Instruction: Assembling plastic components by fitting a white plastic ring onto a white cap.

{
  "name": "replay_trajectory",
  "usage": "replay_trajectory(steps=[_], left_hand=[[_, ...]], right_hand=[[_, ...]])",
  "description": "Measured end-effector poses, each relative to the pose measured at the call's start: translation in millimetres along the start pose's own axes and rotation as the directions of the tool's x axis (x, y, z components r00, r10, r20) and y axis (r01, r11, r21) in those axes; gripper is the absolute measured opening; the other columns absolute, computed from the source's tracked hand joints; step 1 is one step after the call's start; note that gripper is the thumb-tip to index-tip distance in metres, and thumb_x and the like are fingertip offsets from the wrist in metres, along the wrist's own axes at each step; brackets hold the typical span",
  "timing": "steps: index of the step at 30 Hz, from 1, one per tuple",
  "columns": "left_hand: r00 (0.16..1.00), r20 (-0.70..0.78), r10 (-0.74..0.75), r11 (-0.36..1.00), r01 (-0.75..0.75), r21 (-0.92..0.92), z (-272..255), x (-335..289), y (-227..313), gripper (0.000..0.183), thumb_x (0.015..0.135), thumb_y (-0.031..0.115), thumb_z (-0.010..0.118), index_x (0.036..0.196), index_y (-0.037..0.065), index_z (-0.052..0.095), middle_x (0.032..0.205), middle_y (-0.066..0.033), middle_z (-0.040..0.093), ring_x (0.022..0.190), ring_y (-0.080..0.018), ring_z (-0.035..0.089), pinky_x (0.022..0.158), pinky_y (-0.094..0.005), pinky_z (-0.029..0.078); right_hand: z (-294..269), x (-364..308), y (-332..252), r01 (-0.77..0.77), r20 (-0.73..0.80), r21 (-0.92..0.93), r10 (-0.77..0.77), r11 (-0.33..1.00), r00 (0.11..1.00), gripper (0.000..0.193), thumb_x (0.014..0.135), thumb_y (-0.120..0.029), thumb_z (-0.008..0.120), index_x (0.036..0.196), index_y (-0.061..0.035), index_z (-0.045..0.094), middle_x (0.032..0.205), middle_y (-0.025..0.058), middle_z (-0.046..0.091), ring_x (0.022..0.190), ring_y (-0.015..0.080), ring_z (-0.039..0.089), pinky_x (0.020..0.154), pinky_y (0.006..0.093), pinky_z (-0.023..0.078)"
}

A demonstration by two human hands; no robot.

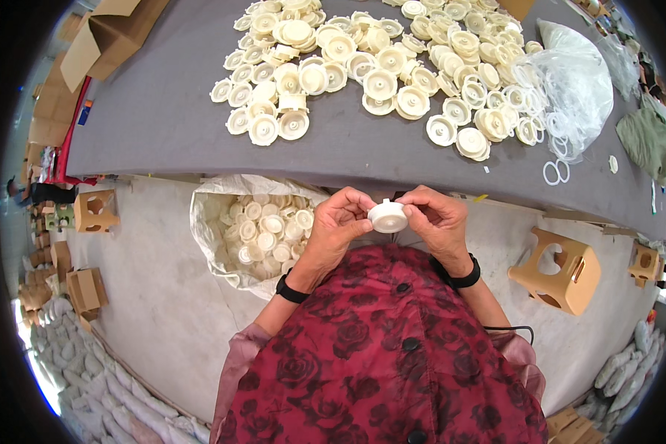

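Note:
Between my two hands, just in front of the table's near edge, is a round cream plastic cap [388,217] with small tabs on its rim. My left hand [340,220] pinches its left side between thumb and fingers. On the opposite side, the thumb and fingers of my right hand [439,217] are closed on the rim. Many similar cream caps [379,84] lie in loose piles across the grey table [155,111]. Clear plastic rings [555,172] spill from a transparent bag [581,81] at the right.
Below the table edge at left stands an open white sack [211,244] holding many more caps. Tan plastic stools [562,270] [96,211] stand on the floor at both sides. A cardboard box [115,37] sits at the table's far left, a green cloth [647,137] at right.

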State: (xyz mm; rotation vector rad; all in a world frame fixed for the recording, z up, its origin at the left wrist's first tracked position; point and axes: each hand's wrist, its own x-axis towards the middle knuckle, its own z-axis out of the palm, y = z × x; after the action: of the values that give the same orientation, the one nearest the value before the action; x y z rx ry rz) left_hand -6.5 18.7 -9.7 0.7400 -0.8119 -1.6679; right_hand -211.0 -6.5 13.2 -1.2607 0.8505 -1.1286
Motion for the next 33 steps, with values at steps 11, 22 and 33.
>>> replay_trajectory(steps=[11, 22, 33], left_hand=[[0.995, 0.073, -0.07, 0.886, 0.028, 0.463, 3, 5, 29, 0.01, 0.084, -0.001, 0.069, 0.094, -0.001, 0.069, 0.089, -0.0078, 0.068, 0.086, -0.0162, 0.063, 0.081, -0.0298, 0.048], [0.998, -0.05, -0.046, -0.202, 0.04, 0.979, -76, -39, 109, 0.017, 0.077, 0.01, 0.077, 0.092, 0.002, 0.074, 0.095, -0.013, 0.072, 0.092, -0.0339, 0.065, 0.083, -0.0396, 0.05], [0.952, -0.016, 0.305, 0.405, -0.115, 0.907, -19, 91, 51, 0.025, 0.083, 0.009, 0.073, 0.107, 0.0, 0.07, 0.086, -0.0116, 0.065, 0.074, -0.0205, 0.063, 0.065, -0.0309, 0.049]], right_hand=[[6, 10, -7, 0.073, 0.198, -0.392, 0.007, 0.917, 0.98, 0.014, 0.084, -0.012, 0.071, 0.089, 0.0005, 0.069, 0.073, 0.0094, 0.066, 0.061, 0.0187, 0.062, 0.059, 0.0296, 0.05], [-15, 87, -16, 0.305, 0.23, -0.679, -0.2, 0.668, 0.952, 0.02, 0.086, -0.02, 0.071, 0.097, -0.0027, 0.069, 0.081, 0.0148, 0.064, 0.074, 0.0337, 0.063, 0.065, 0.0403, 0.05], [-6, 260, 34, 0.294, 0.249, -0.949, -0.297, 0.117, 0.922, 0.015, 0.082, -0.013, 0.066, 0.093, -0.0023, 0.066, 0.084, 0.0166, 0.064, 0.079, 0.0367, 0.065, 0.069, 0.0468, 0.054]])
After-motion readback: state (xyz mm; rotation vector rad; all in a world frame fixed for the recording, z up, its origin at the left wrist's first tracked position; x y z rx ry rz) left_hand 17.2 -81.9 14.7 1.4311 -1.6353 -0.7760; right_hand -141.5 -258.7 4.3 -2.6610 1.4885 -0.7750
